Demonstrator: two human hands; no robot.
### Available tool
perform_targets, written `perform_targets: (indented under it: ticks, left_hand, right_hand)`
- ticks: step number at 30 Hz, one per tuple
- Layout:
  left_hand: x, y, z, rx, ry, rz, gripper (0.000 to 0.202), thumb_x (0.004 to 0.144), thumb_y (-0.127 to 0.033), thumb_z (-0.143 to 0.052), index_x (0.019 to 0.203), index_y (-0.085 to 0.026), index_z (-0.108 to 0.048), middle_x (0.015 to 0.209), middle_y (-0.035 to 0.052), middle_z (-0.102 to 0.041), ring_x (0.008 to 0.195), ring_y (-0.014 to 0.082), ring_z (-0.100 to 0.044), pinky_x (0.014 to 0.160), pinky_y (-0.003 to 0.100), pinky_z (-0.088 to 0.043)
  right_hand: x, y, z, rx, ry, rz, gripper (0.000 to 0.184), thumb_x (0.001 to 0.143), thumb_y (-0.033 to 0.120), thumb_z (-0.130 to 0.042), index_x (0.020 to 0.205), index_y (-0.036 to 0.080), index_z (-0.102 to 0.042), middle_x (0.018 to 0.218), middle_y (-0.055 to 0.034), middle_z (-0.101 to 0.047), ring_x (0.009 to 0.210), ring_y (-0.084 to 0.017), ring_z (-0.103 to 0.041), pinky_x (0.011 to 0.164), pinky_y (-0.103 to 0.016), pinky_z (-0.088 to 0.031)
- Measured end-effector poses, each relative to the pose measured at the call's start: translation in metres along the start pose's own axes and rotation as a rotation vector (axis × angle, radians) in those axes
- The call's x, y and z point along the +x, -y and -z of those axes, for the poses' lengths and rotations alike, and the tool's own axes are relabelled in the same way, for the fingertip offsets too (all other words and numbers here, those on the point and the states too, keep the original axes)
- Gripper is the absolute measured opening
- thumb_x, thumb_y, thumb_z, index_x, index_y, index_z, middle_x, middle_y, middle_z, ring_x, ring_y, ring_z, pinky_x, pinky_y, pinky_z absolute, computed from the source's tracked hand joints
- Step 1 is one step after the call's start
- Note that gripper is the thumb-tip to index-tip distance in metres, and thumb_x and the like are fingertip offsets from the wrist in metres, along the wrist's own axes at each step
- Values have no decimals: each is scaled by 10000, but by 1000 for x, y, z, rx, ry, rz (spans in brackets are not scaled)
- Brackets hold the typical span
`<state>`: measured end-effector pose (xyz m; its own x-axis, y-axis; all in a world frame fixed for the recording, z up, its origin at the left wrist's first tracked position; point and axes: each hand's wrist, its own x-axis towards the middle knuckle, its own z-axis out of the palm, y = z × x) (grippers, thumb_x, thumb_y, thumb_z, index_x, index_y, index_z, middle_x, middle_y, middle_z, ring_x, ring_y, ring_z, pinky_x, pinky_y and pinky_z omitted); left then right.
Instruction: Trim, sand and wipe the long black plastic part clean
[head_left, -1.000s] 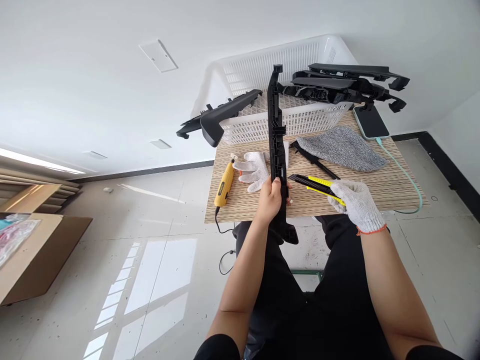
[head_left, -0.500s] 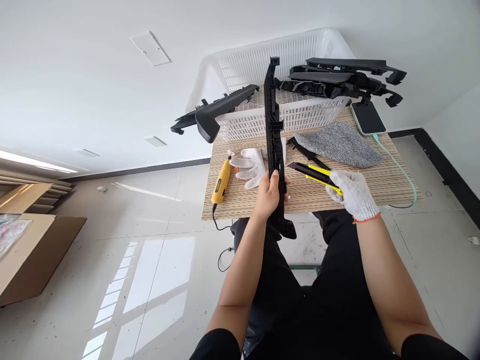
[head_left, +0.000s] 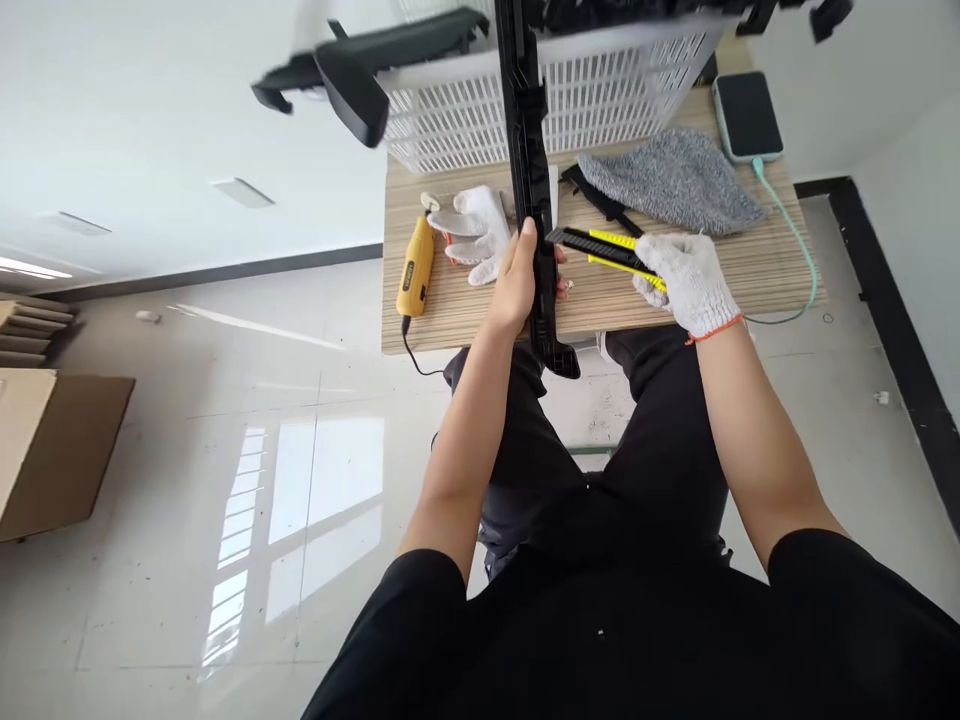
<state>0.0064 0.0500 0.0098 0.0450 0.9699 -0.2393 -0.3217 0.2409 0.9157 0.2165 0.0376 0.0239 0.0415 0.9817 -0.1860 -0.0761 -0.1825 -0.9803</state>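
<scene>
My bare left hand [head_left: 517, 275] is wrapped round the lower part of a long black plastic trim part [head_left: 531, 165], held upright over the table's front edge. The trim's top end runs out of view. In a white knitted glove, my right hand [head_left: 686, 280] grips a yellow and black utility knife [head_left: 611, 250]. Its blade points left, close to the trim's edge; whether they touch I cannot tell. Left of the trim lie a loose white glove [head_left: 476, 235] and a yellow rotary tool [head_left: 417, 268]. A grey cloth [head_left: 671, 185] lies beyond the knife.
A white slatted basket [head_left: 450, 120] stands at the back of the wooden table [head_left: 480, 315], with more black trim parts [head_left: 397, 50] across its top. A phone [head_left: 748, 115] with a green cable is at the right. A cardboard box [head_left: 67, 450] sits on the floor at left.
The view has tipped downward, so table and basket appear higher. The knife tip has come closer to the trim. Both hands keep their holds.
</scene>
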Motion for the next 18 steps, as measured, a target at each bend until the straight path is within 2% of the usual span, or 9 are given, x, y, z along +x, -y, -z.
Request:
perform_targets:
  ticks: [2, 4, 7, 9, 12, 14, 16, 18]
  left_hand:
    - [4, -2, 2, -66, 30, -11, 291, 969, -495, -631, 981, -206, -655, 791, 13, -687, 784, 156, -725, 704, 259, -574]
    - [7, -4, 4, -134, 108, -40, 188, 938, -375, -696, 1027, -213, -660, 824, 0, -702, 801, 137, -729, 728, 240, -569]
    - [11, -10, 5, -171, 219, -52, 234, 848, -296, -778, 1041, -218, -669, 830, -8, -715, 723, 121, -708, 661, 221, -550]
    - [12, -14, 4, -162, 222, -13, 328, 810, -335, -814, 1088, -224, -681, 807, -12, -711, 646, 112, -674, 581, 208, -522]
    - [15, -21, 3, -181, 153, 96, 445, 847, -550, -749, 1119, -201, -698, 724, -3, -668, 562, 103, -604, 471, 196, -452]
    - [17, -24, 1, -216, 182, 114, 494, 892, -611, -674, 1132, -181, -709, 711, 2, -640, 551, 93, -560, 484, 195, -459]
    - [18, -25, -2, -260, 251, 79, 477, 940, -596, -618, 1136, -173, -718, 741, 7, -629, 573, 85, -537, 549, 196, -496]
    - [21, -26, -4, -287, 283, 66, 455, 973, -584, -571, 1064, -167, -727, 757, 14, -619, 601, 89, -540, 610, 207, -523]
  right_hand:
    - [3, 5, 2, -15, 52, -42, 440, 767, 392, -823, 548, 216, -486, 466, 42, -416, 393, -71, -422, 327, -192, -236]
    - [8, 9, 5, -30, 97, -80, 375, 816, 387, -776, 604, 207, -524, 471, 30, -477, 384, -59, -400, 335, -181, -225]
    - [14, 13, 9, -37, 119, -85, 341, 806, 417, -774, 673, 199, -549, 489, 24, -526, 375, -46, -392, 342, -165, -228]
    - [19, 13, 11, -40, 125, -88, 401, 721, 468, -826, 658, 203, -530, 471, 27, -509, 368, -64, -419, 333, -173, -252]
    - [23, 12, 13, -45, 191, -86, 457, 670, 506, -842, 598, 195, -516, 438, 24, -477, 343, -52, -364, 322, -182, -224]
    - [24, 12, 13, -49, 203, -91, 450, 670, 507, -837, 590, 187, -530, 439, 23, -477, 350, -47, -356, 330, -178, -235]
    - [24, 11, 13, -71, 196, -102, 423, 672, 492, -839, 605, 181, -561, 445, 23, -478, 365, -55, -381, 339, -177, -255]
    - [25, 10, 12, -104, 205, -113, 395, 683, 472, -839, 621, 172, -590, 443, 16, -489, 371, -62, -391, 342, -181, -261]
